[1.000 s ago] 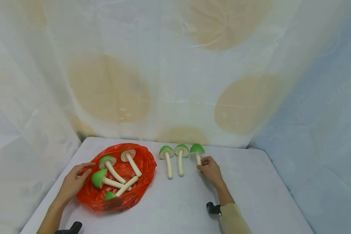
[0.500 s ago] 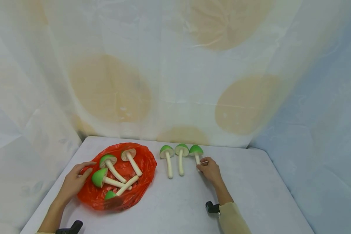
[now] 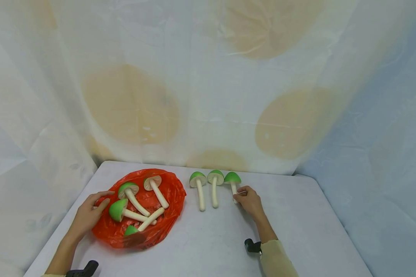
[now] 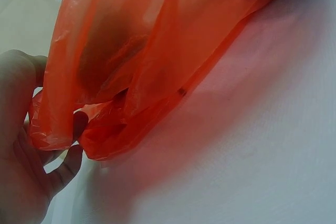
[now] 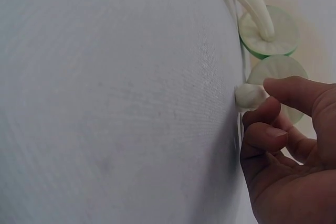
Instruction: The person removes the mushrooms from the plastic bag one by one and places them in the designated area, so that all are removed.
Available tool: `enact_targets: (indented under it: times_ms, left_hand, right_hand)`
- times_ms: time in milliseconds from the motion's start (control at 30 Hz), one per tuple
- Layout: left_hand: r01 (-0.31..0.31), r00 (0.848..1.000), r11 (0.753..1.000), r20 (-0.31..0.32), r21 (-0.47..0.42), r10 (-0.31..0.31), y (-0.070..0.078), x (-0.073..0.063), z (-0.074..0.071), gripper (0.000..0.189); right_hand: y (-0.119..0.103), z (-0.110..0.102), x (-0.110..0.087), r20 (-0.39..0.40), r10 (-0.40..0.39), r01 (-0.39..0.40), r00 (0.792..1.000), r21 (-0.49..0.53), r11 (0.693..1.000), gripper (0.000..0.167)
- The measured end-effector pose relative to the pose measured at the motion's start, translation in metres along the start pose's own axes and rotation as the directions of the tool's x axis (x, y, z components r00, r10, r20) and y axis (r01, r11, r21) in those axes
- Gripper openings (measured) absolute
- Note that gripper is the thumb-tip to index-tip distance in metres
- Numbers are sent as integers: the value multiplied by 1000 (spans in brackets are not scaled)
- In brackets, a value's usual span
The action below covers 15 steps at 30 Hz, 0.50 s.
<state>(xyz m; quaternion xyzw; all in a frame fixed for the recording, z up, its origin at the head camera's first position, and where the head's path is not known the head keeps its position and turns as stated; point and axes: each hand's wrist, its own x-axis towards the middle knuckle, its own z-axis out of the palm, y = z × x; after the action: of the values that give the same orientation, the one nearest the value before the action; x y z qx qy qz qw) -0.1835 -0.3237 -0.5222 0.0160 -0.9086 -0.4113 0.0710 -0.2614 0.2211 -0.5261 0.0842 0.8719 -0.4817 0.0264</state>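
In the head view, my right hand (image 3: 251, 202) pinches the white stem of a green-capped toy mushroom (image 3: 232, 177) lying on the table. The right wrist view shows that stem's rounded end (image 5: 250, 96) by the thumb and fingertips. Two similar mushrooms lie to its left, a middle mushroom (image 3: 215, 178) and a left mushroom (image 3: 197, 179), caps toward the back. My left hand (image 3: 86, 216) grips the left rim of a red plastic bag (image 3: 175, 194); in the left wrist view its fingers hold the bag's folded edge (image 4: 55, 129). Several more mushrooms, one an upper mushroom (image 3: 128, 191), lie in the open bag.
A white-covered table (image 3: 211, 246) carries everything. Behind it hangs a pale curtain (image 3: 208, 96) with tan round patches, and more sheeting closes both sides. Each wrist wears a black camera, such as the right camera (image 3: 252, 246).
The mushroom in my right hand has shifted slightly left and toward me, nearer the middle one, then stayed there. My left hand keeps its place at the bag's rim.
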Motion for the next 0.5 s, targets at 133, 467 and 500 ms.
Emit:
enact_targets:
  times_ms: [133, 467, 500]
  left_hand:
    - [5, 1000, 1000, 4, -5, -5, 0, 0, 0, 42]
    - [12, 1000, 1000, 6, -2, -12, 0, 0, 1, 42]
    - [13, 1000, 1000, 6, -2, -13, 0, 0, 1, 42]
  right_hand:
    - [1, 0, 1, -3, 0, 0, 1000, -13, 1000, 34]
    - [3, -1, 1, -18, -6, 6, 1000, -6, 1000, 33]
    - [2, -2, 1, -20, -12, 11, 1000, -4, 1000, 34]
